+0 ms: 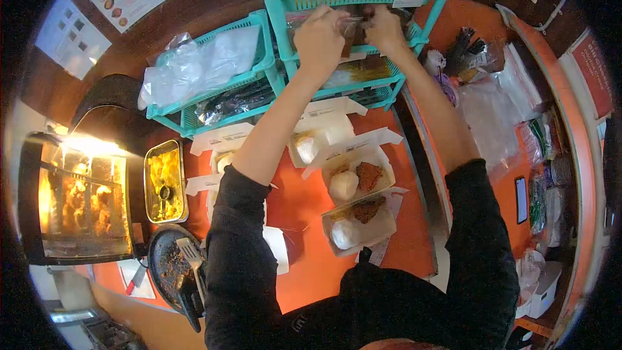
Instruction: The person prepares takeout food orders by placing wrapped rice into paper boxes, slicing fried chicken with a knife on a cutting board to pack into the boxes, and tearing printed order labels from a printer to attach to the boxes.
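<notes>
Both arms reach up to the middle tier of a teal basket rack [280, 29]. My left hand [319, 37] is closed, its fingertips pinching the edge of a clear plastic bag [350, 31] with brown contents. Just to the right, my right hand [385, 28] has its fingers curled in among the packets on the same tier. Its fingertips are partly hidden, and what they grip is unclear. Below the rack, open white food boxes hold wrapped white rounded portions [343, 185] and pieces of brown fried food [368, 176].
At left, a lit display case [84, 201] stands beside a metal tray of yellow food [165, 181] and a dark pan [170, 266] with a spatula [190, 254]. Plastic bags [201, 58] fill a lower teal basket. A phone [521, 199] lies on the right-hand ledge.
</notes>
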A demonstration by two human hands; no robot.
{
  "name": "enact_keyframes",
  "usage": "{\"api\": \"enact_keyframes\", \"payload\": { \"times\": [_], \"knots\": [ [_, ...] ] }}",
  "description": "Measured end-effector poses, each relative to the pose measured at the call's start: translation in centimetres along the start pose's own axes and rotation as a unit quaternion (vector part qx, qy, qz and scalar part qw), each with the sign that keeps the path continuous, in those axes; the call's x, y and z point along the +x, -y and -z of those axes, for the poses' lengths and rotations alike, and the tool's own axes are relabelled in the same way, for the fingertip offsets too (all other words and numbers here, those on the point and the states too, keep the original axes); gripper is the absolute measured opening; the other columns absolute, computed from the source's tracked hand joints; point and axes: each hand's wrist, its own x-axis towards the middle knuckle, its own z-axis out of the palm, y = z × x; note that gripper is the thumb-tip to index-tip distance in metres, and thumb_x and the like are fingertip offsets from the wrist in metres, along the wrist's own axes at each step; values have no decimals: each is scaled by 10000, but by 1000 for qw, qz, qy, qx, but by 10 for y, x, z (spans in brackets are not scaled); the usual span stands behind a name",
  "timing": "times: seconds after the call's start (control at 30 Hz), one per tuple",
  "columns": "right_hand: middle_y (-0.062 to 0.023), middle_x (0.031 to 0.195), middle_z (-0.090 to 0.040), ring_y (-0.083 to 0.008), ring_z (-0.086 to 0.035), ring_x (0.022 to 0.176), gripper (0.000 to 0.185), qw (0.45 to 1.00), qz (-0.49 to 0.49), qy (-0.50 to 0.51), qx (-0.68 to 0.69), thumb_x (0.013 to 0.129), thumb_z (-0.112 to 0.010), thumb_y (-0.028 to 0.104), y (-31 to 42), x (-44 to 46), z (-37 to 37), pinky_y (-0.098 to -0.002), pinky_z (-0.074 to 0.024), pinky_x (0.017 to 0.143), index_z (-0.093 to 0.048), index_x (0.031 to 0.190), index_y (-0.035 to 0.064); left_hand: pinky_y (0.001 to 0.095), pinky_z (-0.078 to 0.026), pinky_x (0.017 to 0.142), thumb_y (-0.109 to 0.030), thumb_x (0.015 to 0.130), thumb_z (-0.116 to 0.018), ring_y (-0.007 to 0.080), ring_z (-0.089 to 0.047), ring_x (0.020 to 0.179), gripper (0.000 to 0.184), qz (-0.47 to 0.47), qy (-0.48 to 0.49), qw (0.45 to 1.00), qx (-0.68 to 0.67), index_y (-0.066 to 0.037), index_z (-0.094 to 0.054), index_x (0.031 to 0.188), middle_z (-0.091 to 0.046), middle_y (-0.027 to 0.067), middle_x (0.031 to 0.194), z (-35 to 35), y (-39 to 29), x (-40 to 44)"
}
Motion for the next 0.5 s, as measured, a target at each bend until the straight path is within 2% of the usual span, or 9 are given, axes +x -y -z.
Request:
{"api": "enact_keyframes", "payload": {
  "times": [0.03,0.1,0.2,0.3,0.37,0.4,0.43,0.47,0.5],
  "knots": [
    [-186,826,-612,-362,-585,778,138,996,3,-32,83,675,-586,136,-6,-3,1,-419,-469,721,-615,751,24,342,-448,624,-36,706,-535,251,-567,730,178,-3,-7,1000,-14,-131,-651,803,-573,46,788,-5,-1,0],
    [-174,819,-616,-323,-599,751,158,990,-44,45,130,680,-574,114,-8,-10,7,-358,-470,695,-610,788,4,330,-446,629,-32,708,-531,248,-565,734,197,-2,-11,1000,-29,-142,-654,816,-575,51,788,-17,-1,-3],
    [-142,784,-623,-251,-596,704,211,951,-76,148,260,662,-606,127,-14,-4,1,-322,-458,662,-618,836,8,410,-432,628,-36,681,-517,298,-566,704,197,-11,9,1000,-23,-129,-653,788,-580,60,812,-37,5,-3],
    [-121,746,-622,-208,-574,669,276,918,-70,205,332,650,-640,175,-5,-6,14,-282,-444,643,-631,887,35,401,-446,684,-117,740,-536,314,-571,778,146,79,45,994,53,-60,-648,814,-614,127,831,-49,17,8],
    [-90,761,-639,-140,-588,710,273,969,7,132,208,655,-655,205,-21,8,-10,-278,-460,662,-643,874,43,397,-437,743,-139,746,-546,326,-561,848,180,161,147,972,83,-20,-632,850,-612,147,874,-57,31,22],
    [-22,806,-625,-126,-571,746,196,995,-45,80,-34,713,-621,137,4,6,1,-265,-460,677,-621,871,21,386,-434,752,-166,732,-550,330,-566,832,192,188,114,975,-20,-26,-630,835,-610,164,859,-66,39,22],
    [-17,830,-628,-114,-574,767,185,992,67,0,-103,748,-596,134,-31,11,-24,-246,-454,700,-617,899,29,375,-431,760,-194,718,-554,333,-572,815,205,210,76,967,-122,-31,-627,821,-608,181,844,-75,47,21],
    [-195,778,-605,-302,-573,669,185,997,-32,60,29,819,-516,101,-2,3,-9,-409,-435,596,-608,932,-13,377,-382,833,-354,731,-535,313,-514,943,423,308,277,903,-111,2,-570,957,-550,190,993,-55,48,39],
    [-171,755,-591,-293,-543,629,152,996,-1,-5,85,810,-520,91,-10,-3,-18,-395,-431,580,-595,839,-37,380,-375,824,-413,741,-537,295,-508,939,492,333,326,878,-109,24,-567,964,-547,200,1004,-42,43,41]
  ]
}}
